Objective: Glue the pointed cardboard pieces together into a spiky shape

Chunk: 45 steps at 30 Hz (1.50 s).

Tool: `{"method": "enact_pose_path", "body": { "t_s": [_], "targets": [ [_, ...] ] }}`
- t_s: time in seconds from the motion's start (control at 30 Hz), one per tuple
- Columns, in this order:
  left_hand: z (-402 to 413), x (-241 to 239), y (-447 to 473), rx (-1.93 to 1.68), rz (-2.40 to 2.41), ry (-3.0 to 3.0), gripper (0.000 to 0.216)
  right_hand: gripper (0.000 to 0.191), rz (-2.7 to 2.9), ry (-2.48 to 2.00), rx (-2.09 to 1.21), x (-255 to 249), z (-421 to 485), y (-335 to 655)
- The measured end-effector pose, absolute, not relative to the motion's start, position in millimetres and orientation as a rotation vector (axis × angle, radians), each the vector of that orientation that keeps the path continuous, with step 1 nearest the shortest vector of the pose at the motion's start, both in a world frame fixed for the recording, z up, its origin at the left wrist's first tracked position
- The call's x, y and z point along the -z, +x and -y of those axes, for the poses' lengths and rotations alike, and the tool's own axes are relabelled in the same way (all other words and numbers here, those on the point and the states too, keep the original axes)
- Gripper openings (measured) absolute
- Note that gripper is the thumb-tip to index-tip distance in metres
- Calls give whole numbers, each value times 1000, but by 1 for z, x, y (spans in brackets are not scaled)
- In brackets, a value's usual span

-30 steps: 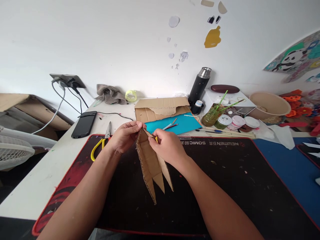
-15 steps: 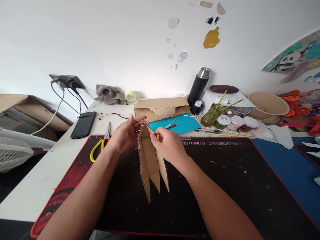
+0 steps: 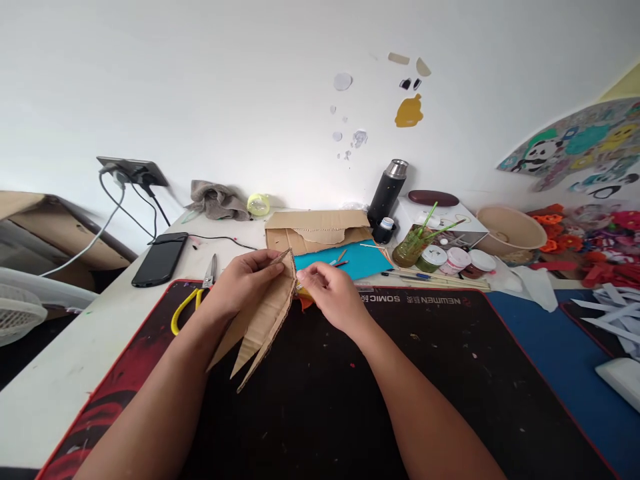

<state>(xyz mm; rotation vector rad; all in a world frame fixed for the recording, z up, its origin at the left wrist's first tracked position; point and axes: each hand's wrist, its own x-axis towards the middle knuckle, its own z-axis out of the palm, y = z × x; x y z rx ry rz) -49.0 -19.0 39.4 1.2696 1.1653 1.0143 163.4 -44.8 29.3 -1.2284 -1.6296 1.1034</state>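
Observation:
My left hand (image 3: 240, 283) grips the top of a brown corrugated cardboard piece (image 3: 265, 320) cut into long pointed strips, which hang down and to the left over the black desk mat (image 3: 400, 373). My right hand (image 3: 333, 297) is just right of the cardboard's top, fingers curled in a pinch on something small with a bit of yellow showing; I cannot make out what it is. An orange scrap (image 3: 306, 303) lies on the mat under that hand.
Yellow-handled scissors (image 3: 193, 297) and a black phone (image 3: 160, 259) lie to the left. Behind the hands are flat cardboard (image 3: 315, 227), a teal sheet (image 3: 365, 260), a black flask (image 3: 387, 193), paint jars (image 3: 450, 257) and a tan bowl (image 3: 510, 230). White paper strips (image 3: 613, 317) lie at right.
The cardboard has swung from hanging down and right to pointing down and left. My right hand has come off it and sits beside it. The camera view has tilted downward.

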Motion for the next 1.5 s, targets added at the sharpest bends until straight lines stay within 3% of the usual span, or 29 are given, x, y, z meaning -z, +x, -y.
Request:
{"method": "enact_pose_path", "body": {
  "t_s": [0.2, 0.5, 0.7, 1.5],
  "targets": [
    [23, -44, -46, -825, -969, 1228, 33, 36, 1213, -1054, -1380, -28, 35, 171],
    [24, -44, -39, -681, -784, 1243, 23, 35, 1136, -891, -1592, -32, 38, 170],
    [21, -33, -41, -684, -744, 1216, 18, 30, 1117, -896, -1600, -31, 38, 170],
    [24, -28, -36, -636, -746, 1054, 30, 30, 906, -912, -1499, -24, 37, 157]
  ]
}}
